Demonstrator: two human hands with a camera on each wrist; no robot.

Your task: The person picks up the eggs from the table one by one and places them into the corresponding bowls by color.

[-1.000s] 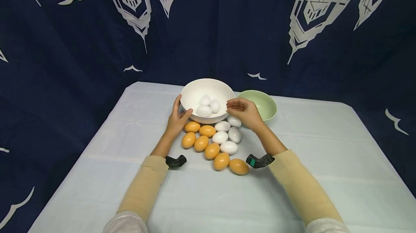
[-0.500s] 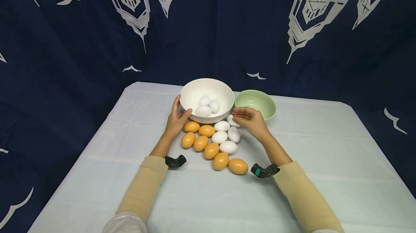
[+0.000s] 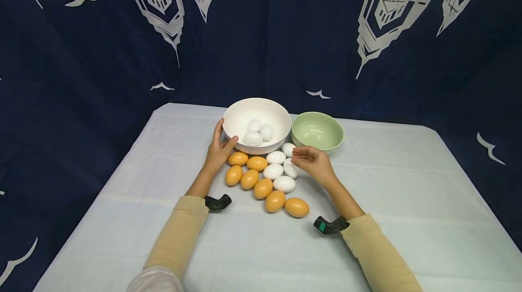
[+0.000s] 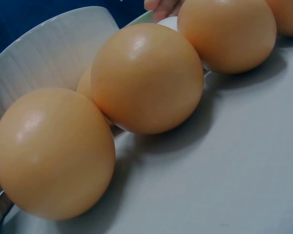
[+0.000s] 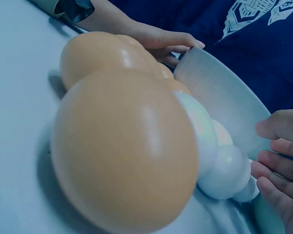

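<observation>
My left hand (image 3: 218,152) holds the left side of a large white bowl (image 3: 281,122), thumb at the front and fingers along the outside. Inside the bowl lie several white eggs (image 3: 253,138). Just in front of it, more white eggs (image 3: 273,171) lie in a cluster on the table. My right hand (image 3: 315,164) hovers over the right edge of that cluster, partly covering a white egg (image 3: 288,168). In the right wrist view its fingers (image 5: 278,187) are loosely bent, with no egg between them. Left of the white eggs lie several brown eggs (image 3: 263,189).
A green bowl (image 3: 316,134) stands right of the white bowl, nothing visible in it. A white cloth (image 3: 399,201) covers the table. Behind it hangs a dark blue curtain (image 3: 244,56) with white prints.
My right hand has moved from the white bowl's right rim down towards the white eggs on the table. My left hand stays on the white bowl.
</observation>
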